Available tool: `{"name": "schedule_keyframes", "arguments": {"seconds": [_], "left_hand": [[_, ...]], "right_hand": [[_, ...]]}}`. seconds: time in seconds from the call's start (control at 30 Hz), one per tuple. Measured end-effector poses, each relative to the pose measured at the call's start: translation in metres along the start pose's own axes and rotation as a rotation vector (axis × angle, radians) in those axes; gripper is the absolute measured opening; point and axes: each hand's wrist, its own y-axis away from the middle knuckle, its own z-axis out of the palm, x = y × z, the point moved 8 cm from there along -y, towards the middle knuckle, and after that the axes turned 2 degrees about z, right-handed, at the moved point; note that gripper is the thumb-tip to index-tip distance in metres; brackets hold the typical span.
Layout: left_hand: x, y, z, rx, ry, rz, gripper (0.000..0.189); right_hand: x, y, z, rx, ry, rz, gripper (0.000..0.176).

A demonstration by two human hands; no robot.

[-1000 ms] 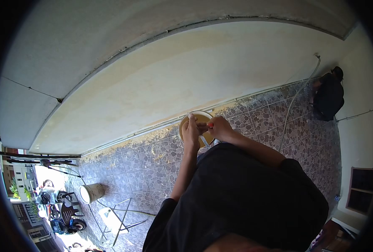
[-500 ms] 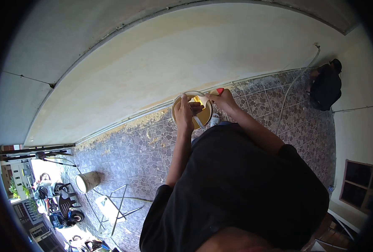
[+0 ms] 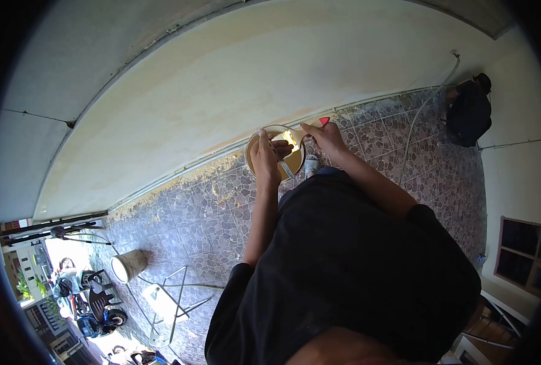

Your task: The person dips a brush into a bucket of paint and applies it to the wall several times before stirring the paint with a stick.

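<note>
A round bucket (image 3: 248,159) of tan-brown liquid stands on the floor by the wall. My left hand (image 3: 265,159) is over its near side, thumb up, fingers curled around a narrow pale strip (image 3: 288,171) that slants down across the bucket's opening. My right hand (image 3: 331,141), just right of the rim, is closed on the pale handle of a paintbrush (image 3: 310,129) with a red end. The brush's wide end, bright white and yellow in the light, lies over the bucket close to my left fingertips.
A person in dark clothes (image 3: 469,114) crouches by the wall at the right, near a hose (image 3: 409,152). Lower left are a white bucket (image 3: 128,266), a folding chair (image 3: 172,303) and parked motorbikes (image 3: 100,319). My shoe (image 3: 312,164) is beside the paint bucket.
The view has shifted slightly. My right hand and the brush have moved a little up and right, away from the bucket's middle; my left hand keeps its place over the bucket.
</note>
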Motion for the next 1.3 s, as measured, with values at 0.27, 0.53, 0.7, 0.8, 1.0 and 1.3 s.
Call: {"name": "schedule_keyframes", "arguments": {"seconds": [0.27, 0.53, 0.7, 0.8, 1.0, 1.3], "left_hand": [[-0.001, -0.010, 0.005, -0.017, -0.002, -0.022, 0.049], [0.006, -0.024, 0.019, 0.018, -0.043, -0.002, 0.056], [0.013, -0.040, 0.045, 0.042, -0.062, 0.014, 0.055], [0.015, -0.050, 0.071, 0.045, -0.070, 0.031, 0.055], [0.011, -0.077, 0.113, 0.106, -0.084, 0.006, 0.054], [-0.006, -0.120, 0.162, 0.156, -0.046, -0.035, 0.051]], "right_hand": [[0.040, 0.004, -0.007, -0.137, -0.538, 0.323, 0.032], [0.043, -0.012, -0.009, -0.250, -0.780, 0.331, 0.029], [0.058, -0.043, -0.031, -0.386, -0.864, 0.310, 0.022], [0.052, -0.066, -0.046, -0.411, -0.819, 0.257, 0.022], [0.015, -0.111, -0.076, -0.445, -0.529, 0.153, 0.026], [0.002, -0.165, -0.181, -0.336, -0.911, 0.233, 0.026]]}}
